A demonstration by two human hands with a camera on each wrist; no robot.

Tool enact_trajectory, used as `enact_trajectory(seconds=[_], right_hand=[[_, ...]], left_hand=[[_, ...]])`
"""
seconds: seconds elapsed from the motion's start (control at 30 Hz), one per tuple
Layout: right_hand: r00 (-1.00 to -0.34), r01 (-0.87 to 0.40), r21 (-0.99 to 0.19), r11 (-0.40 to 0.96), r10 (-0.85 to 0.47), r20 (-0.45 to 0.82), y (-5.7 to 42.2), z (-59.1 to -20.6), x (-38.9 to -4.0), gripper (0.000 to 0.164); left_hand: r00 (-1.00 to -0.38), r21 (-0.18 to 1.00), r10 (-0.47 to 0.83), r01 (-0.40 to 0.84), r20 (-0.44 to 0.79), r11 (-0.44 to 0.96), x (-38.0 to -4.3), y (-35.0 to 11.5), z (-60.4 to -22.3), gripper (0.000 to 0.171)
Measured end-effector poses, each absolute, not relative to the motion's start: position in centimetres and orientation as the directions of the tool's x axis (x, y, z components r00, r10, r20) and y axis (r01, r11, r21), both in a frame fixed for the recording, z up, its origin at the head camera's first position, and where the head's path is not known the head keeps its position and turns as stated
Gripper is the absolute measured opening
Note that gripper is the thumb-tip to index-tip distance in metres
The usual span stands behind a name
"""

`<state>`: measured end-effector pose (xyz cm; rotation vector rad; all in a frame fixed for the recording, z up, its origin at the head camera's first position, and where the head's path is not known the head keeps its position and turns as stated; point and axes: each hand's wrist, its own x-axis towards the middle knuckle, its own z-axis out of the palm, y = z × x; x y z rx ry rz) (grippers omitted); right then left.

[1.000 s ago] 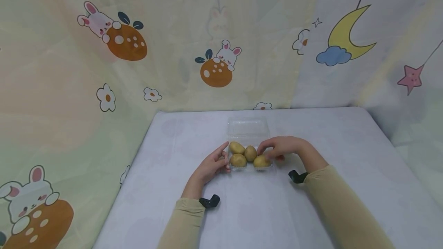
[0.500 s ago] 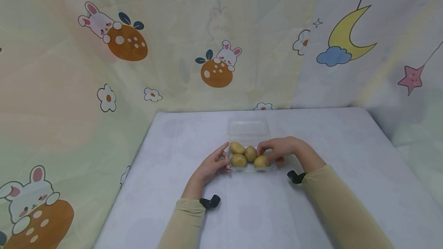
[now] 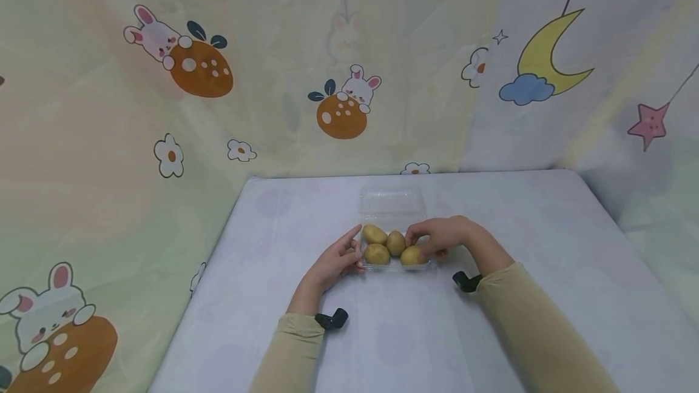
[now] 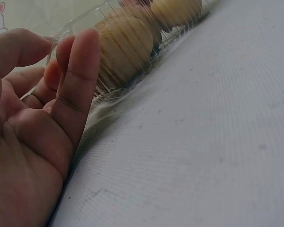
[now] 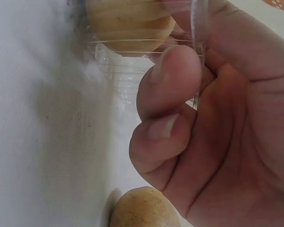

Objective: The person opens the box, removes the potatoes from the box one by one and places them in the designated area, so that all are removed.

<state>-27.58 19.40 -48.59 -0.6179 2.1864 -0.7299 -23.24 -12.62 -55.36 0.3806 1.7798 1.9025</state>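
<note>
A clear plastic clamshell container (image 3: 393, 267) stands on the table with its lid (image 3: 391, 202) folded back. Several potatoes (image 3: 377, 253) sit in its tray. My left hand (image 3: 330, 265) holds the tray's left end, index finger stretched along the side and thumb at the rim; the left wrist view shows fingertips against the ribbed wall (image 4: 106, 87). Over the right end, my right hand (image 3: 445, 235) pinches the front right potato (image 3: 411, 255) between thumb and index finger. Its other fingers (image 5: 170, 80) curl outside the clear wall. The far right of the tray is hidden by this hand.
Another potato (image 5: 144, 210) lies on the table outside the container, beside my right hand; the head view mostly hides it. A white cloth covers the table (image 3: 393, 332). Printed fabric (image 3: 284, 77) hangs behind and at the sides.
The right hand's fingers have settled on the front right potato, which has shifted very slightly left. The left hand keeps its place at the container.
</note>
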Motion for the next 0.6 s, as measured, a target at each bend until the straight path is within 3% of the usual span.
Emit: enact_trajectory(seconds=[0.6], right_hand=[[-0.683,-0.172,-0.680,0.712,-0.584,-0.439,20.0,-47.8,-27.2,0.034]], left_hand=[[-0.838,0.987,0.531,-0.162,-0.125,-0.023,-23.2,-12.6,-55.3,0.070]])
